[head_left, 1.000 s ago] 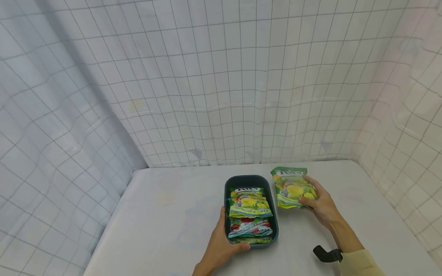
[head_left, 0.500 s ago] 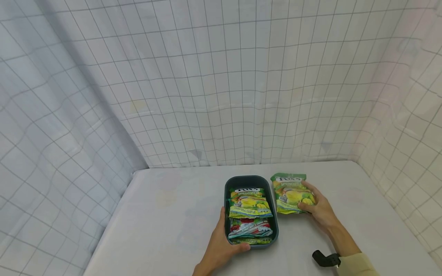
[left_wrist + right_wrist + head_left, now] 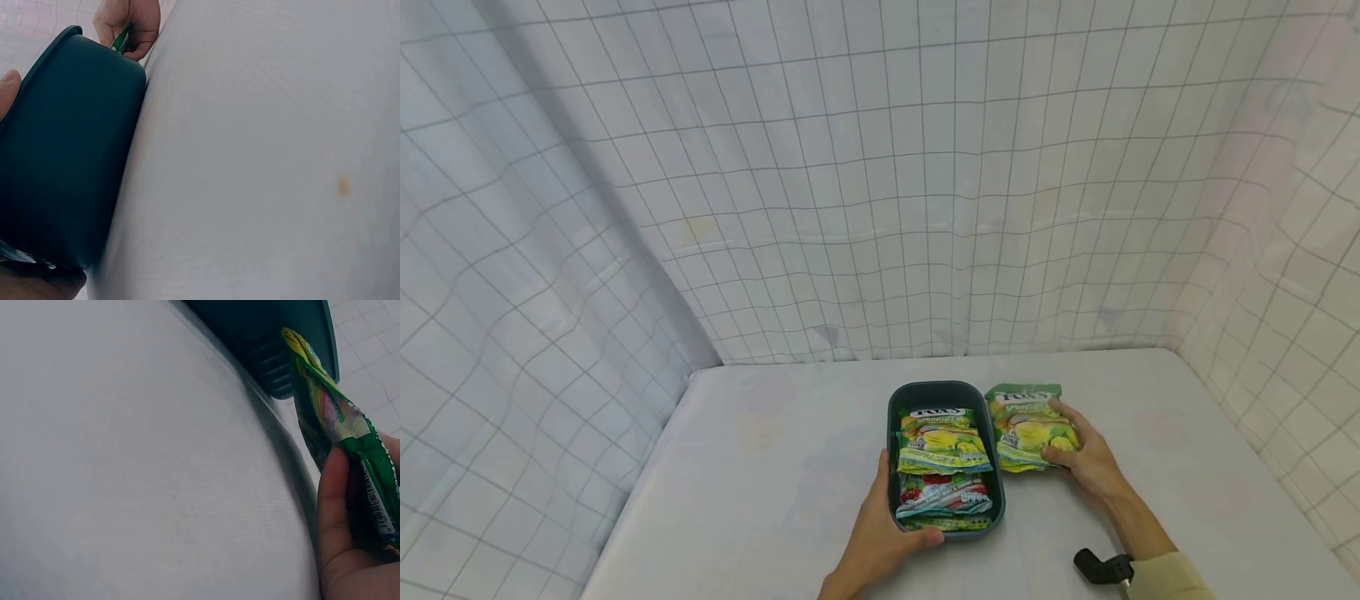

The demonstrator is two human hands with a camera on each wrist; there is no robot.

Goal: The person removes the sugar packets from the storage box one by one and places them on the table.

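Note:
A dark teal plastic bin [image 3: 934, 392] stands on the table near the middle of the head view. In it, candy bags overlap one another: a green and yellow one [image 3: 943, 450] at the back, a red and pale blue one [image 3: 942, 495] in front. My left hand [image 3: 880, 533] grips the bin's near left corner, thumb along the front rim. With my right hand [image 3: 1093, 462] I hold another green and yellow candy bag [image 3: 1022, 417] by its right side, close beside the bin's right wall. The right wrist view shows this bag [image 3: 340, 415] edge-on, pinched between thumb and fingers.
A white cloth covers the table [image 3: 775, 475]. White grid-patterned curtains [image 3: 880, 208] enclose it at the back and both sides. A black wrist device [image 3: 1101, 568] is strapped beneath the right sleeve.
My right hand has drawn the candy bag a little toward me and to the left, closer to the bin. The left hand and the bin have stayed in place.

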